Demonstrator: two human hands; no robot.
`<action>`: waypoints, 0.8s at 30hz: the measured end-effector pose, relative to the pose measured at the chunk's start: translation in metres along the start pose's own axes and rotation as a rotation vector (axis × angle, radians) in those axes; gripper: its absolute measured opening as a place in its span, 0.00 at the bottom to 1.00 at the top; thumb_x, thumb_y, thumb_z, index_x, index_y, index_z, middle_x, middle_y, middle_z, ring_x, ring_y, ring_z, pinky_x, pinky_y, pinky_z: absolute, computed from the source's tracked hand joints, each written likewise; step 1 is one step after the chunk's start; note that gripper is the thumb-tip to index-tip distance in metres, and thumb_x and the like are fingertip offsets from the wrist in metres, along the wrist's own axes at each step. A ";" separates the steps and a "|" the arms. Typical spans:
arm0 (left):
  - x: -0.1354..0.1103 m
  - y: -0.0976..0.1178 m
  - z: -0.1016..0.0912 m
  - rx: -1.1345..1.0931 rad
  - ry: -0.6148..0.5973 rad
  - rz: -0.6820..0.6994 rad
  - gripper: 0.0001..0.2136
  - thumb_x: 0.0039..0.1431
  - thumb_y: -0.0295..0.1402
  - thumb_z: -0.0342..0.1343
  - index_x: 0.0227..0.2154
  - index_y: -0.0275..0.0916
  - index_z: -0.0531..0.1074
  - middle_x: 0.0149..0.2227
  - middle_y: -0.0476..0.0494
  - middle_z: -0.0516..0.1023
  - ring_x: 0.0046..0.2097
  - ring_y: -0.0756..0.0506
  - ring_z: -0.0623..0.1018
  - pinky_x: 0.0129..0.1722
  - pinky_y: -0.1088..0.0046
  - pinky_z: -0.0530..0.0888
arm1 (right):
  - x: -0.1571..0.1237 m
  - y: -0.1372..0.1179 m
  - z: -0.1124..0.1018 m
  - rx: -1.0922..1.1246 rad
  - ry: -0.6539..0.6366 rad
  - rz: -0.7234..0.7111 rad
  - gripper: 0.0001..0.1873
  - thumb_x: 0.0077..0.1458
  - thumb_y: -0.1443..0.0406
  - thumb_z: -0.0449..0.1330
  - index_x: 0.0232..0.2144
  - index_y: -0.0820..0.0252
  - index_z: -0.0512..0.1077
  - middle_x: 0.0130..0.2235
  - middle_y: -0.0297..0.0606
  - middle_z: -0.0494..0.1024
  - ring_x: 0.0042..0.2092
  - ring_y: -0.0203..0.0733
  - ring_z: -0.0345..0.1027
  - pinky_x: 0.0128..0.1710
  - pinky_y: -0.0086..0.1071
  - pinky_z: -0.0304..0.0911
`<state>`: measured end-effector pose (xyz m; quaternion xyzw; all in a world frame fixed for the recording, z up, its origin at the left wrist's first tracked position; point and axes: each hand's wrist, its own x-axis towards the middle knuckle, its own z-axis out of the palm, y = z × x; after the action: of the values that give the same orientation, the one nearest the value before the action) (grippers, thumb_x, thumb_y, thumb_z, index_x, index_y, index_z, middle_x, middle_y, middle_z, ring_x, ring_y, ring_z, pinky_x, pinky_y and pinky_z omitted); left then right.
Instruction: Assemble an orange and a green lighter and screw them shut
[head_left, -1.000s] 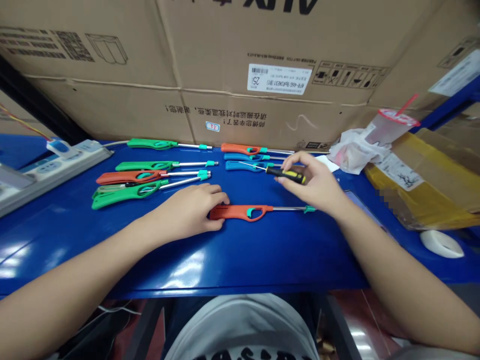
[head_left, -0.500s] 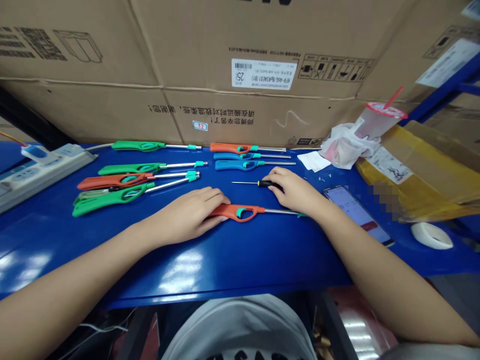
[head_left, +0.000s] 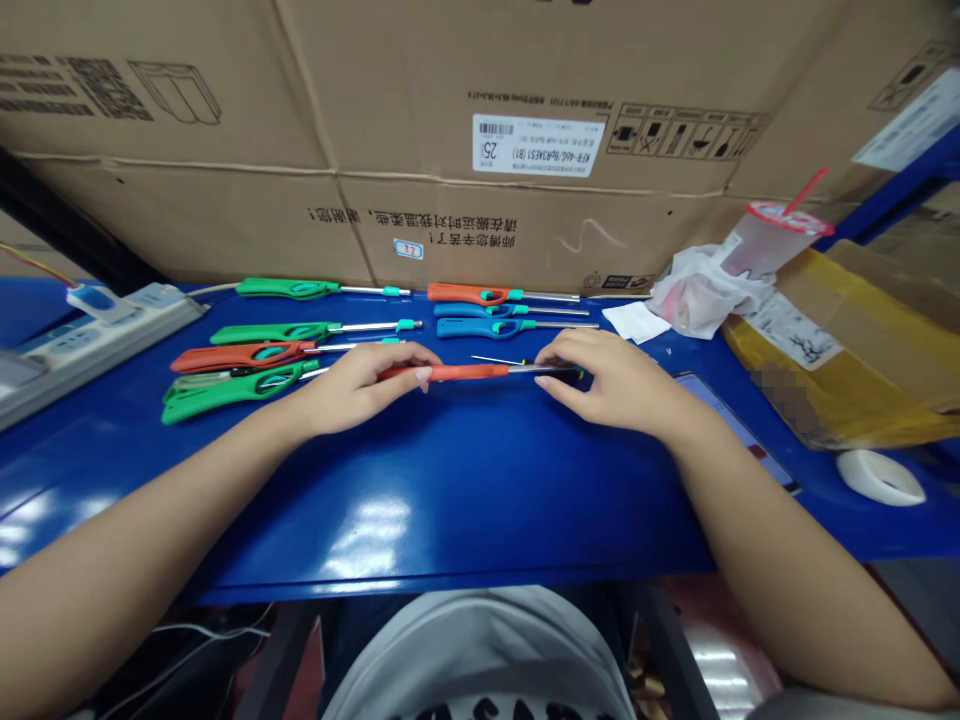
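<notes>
My left hand (head_left: 373, 385) is closed on the handle of an orange stick lighter (head_left: 469, 372), which it holds edge-on above the table. The lighter's metal tube points right, into my right hand (head_left: 611, 380). The fingers of that hand curl behind the tube and its thumb is in front, loosely around the tip end. Just behind the tube is a thin screwdriver (head_left: 493, 360), its handle mostly hidden by the lighter and my right fingers. Green lighters (head_left: 232, 392) and another orange lighter (head_left: 240, 356) lie at the left.
Along the back lie an orange lighter (head_left: 469, 293) and two blue lighters (head_left: 480, 327), before a large cardboard box (head_left: 420, 160). A power strip (head_left: 97, 340) is at the left. At the right are a phone (head_left: 739, 430), a plastic cup (head_left: 780, 235), a yellow package (head_left: 862, 360) and a white tape roll (head_left: 881, 477).
My left hand has lifted the orange lighter, moved it away from me and turned it edge-on. My right hand has shifted from the screwdriver handle to around the lighter's tip end.
</notes>
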<state>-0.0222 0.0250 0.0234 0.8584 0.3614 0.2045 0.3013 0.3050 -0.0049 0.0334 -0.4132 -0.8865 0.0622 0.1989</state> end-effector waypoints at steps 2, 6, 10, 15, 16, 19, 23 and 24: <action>0.000 0.001 -0.003 -0.093 0.049 -0.035 0.18 0.68 0.47 0.52 0.42 0.36 0.77 0.35 0.45 0.81 0.34 0.48 0.75 0.34 0.75 0.70 | -0.002 0.006 -0.007 -0.024 -0.009 -0.024 0.09 0.60 0.63 0.61 0.43 0.56 0.75 0.44 0.42 0.81 0.46 0.51 0.74 0.48 0.44 0.67; -0.003 0.007 -0.008 -0.189 0.095 -0.106 0.19 0.65 0.48 0.55 0.40 0.35 0.77 0.28 0.46 0.79 0.26 0.51 0.69 0.24 0.78 0.64 | -0.005 0.019 -0.014 -0.050 0.026 -0.030 0.10 0.61 0.63 0.60 0.44 0.58 0.76 0.46 0.44 0.82 0.47 0.52 0.75 0.49 0.44 0.67; -0.003 0.010 -0.011 -0.197 0.111 -0.141 0.19 0.64 0.48 0.55 0.36 0.35 0.76 0.26 0.45 0.79 0.24 0.51 0.69 0.22 0.79 0.63 | -0.006 0.025 -0.017 -0.031 -0.023 -0.004 0.09 0.63 0.62 0.59 0.40 0.57 0.79 0.41 0.43 0.84 0.43 0.50 0.77 0.45 0.42 0.68; -0.002 0.011 -0.010 -0.194 0.076 -0.129 0.21 0.64 0.48 0.54 0.26 0.35 0.75 0.23 0.46 0.77 0.21 0.53 0.65 0.21 0.77 0.61 | -0.005 0.023 -0.013 -0.010 -0.082 0.015 0.10 0.63 0.64 0.60 0.41 0.57 0.81 0.42 0.43 0.85 0.42 0.50 0.79 0.44 0.41 0.71; -0.002 0.010 -0.009 -0.196 0.073 -0.133 0.21 0.65 0.48 0.53 0.25 0.35 0.75 0.22 0.47 0.76 0.20 0.53 0.65 0.21 0.77 0.60 | -0.005 0.023 -0.012 -0.008 -0.092 0.015 0.10 0.63 0.64 0.59 0.41 0.57 0.82 0.42 0.43 0.85 0.42 0.50 0.79 0.44 0.41 0.71; -0.002 0.007 -0.004 -0.183 0.090 -0.126 0.23 0.65 0.48 0.54 0.23 0.35 0.74 0.19 0.48 0.73 0.20 0.53 0.65 0.21 0.77 0.60 | -0.005 0.023 -0.008 -0.010 -0.129 0.020 0.12 0.64 0.64 0.59 0.43 0.57 0.82 0.43 0.43 0.85 0.43 0.51 0.80 0.46 0.42 0.72; -0.002 0.004 0.000 -0.188 0.122 -0.116 0.18 0.60 0.48 0.62 0.31 0.34 0.78 0.22 0.47 0.78 0.24 0.51 0.73 0.26 0.78 0.67 | -0.006 0.025 -0.007 0.021 -0.178 0.027 0.11 0.63 0.65 0.59 0.43 0.57 0.82 0.45 0.44 0.85 0.45 0.52 0.80 0.46 0.42 0.72; -0.002 0.003 0.001 -0.183 0.122 -0.115 0.18 0.59 0.47 0.64 0.33 0.34 0.79 0.23 0.47 0.78 0.25 0.50 0.74 0.27 0.78 0.69 | -0.006 0.024 -0.008 0.038 -0.184 0.025 0.11 0.63 0.65 0.60 0.42 0.56 0.82 0.45 0.44 0.85 0.44 0.51 0.80 0.45 0.41 0.72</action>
<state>-0.0214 0.0219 0.0249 0.7910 0.4076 0.2709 0.3672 0.3291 0.0058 0.0325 -0.4130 -0.8944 0.1194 0.1236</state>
